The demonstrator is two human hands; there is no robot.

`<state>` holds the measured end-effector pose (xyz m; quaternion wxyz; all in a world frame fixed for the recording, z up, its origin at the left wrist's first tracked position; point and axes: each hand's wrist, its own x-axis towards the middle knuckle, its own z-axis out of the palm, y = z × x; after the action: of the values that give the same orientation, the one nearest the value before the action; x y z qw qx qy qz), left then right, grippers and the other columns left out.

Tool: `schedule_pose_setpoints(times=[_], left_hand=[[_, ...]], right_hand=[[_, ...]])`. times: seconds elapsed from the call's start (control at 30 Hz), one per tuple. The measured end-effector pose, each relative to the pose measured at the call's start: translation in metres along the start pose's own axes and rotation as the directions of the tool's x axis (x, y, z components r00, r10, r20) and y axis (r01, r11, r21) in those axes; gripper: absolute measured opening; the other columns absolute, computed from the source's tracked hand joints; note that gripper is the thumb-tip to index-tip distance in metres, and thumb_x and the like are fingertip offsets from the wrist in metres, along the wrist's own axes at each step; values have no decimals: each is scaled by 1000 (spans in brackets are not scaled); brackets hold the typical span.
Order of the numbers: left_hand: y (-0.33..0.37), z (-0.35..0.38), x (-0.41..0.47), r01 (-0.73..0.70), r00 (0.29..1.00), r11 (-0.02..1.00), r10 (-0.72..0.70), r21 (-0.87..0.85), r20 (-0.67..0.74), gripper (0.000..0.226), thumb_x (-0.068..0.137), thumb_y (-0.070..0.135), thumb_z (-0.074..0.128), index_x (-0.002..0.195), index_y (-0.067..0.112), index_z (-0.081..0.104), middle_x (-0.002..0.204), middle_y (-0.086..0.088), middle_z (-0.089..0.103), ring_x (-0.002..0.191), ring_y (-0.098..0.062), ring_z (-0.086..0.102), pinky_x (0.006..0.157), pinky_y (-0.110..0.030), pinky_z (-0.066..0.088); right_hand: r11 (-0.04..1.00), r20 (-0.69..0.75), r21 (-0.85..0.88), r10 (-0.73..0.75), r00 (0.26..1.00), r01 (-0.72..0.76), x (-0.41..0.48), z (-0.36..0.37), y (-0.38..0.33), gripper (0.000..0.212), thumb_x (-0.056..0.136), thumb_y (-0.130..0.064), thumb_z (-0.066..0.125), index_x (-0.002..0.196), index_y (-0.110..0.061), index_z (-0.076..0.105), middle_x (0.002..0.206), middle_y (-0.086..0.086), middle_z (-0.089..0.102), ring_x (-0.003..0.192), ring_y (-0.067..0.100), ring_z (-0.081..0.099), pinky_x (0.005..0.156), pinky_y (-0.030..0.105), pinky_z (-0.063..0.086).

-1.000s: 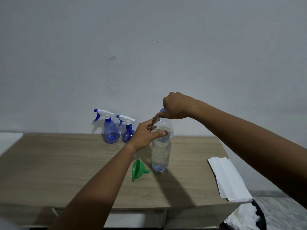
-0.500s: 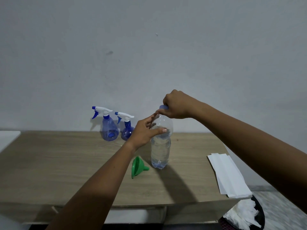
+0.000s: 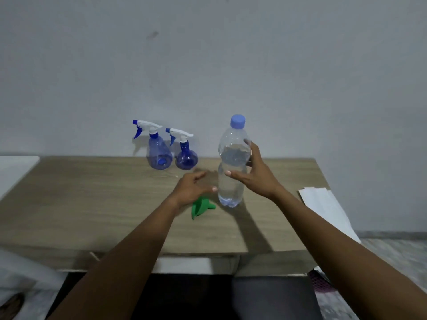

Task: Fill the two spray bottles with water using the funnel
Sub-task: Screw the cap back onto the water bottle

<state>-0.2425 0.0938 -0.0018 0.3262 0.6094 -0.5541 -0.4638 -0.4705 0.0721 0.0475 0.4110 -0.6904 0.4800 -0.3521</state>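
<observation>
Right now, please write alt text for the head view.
A right hand holds a capped water bottle upright on a wooden table, while the left hand hovers over a green funnel. Two blue spray bottles stand behind.

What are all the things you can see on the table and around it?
translucent blue plastic spray bottles: two, blue with white trigger heads, side by side at the back of the table.
clear plastic water bottle: one, clear, upright mid-table, partly full of water.
pale blue cap: one, pale blue, on the water bottle.
green plastic funnel: one, green, on its side just left of the water bottle's base.
white paper sheets: number unclear, white, at the table's right edge.
wooden table: one, light brown, against the wall.
grey wall: one, grey, behind everything.
left hand: one, over the funnel, holds nothing.
right hand: one, grips the water bottle's middle.
</observation>
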Motion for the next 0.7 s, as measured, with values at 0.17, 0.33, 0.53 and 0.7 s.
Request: schedule_pose_setpoints(times=[0.17,0.33,0.53,0.7], left_hand=[[-31,-6,1,31,999,907,-42,419,18,93,61,40,91,144,24,53,140,-7,61,127,-22,58,106,-39,49],[-37,-6,7,-65,995,753,-4,655,104,111,46,48,90,146,30,46,139,-3,58,124,-23,56,103,-35,48],[-27,-4,13,-230,973,464,80,855,218,81,53,34,84,129,23,58,121,-6,60,111,-28,57,84,-37,53],[-25,-4,20,-243,970,339,79,909,230,69,58,33,80,123,23,61,119,-3,56,111,-25,50,84,-34,46]], right_hand=[[997,-53,15,76,996,-75,-3,29,30,94,68,-35,94,143,-26,39,123,-18,58,116,12,60,99,37,54],[996,-145,24,91,985,-89,-1,42,39,90,70,-22,93,138,-25,35,111,-22,55,103,10,57,84,21,49],[995,-179,35,103,979,-98,0,46,48,89,69,-27,92,138,-30,36,119,-12,62,108,13,62,90,31,54],[994,-193,16,108,975,-107,2,46,48,90,67,-30,93,137,-32,36,122,-9,64,108,13,64,93,37,56]])
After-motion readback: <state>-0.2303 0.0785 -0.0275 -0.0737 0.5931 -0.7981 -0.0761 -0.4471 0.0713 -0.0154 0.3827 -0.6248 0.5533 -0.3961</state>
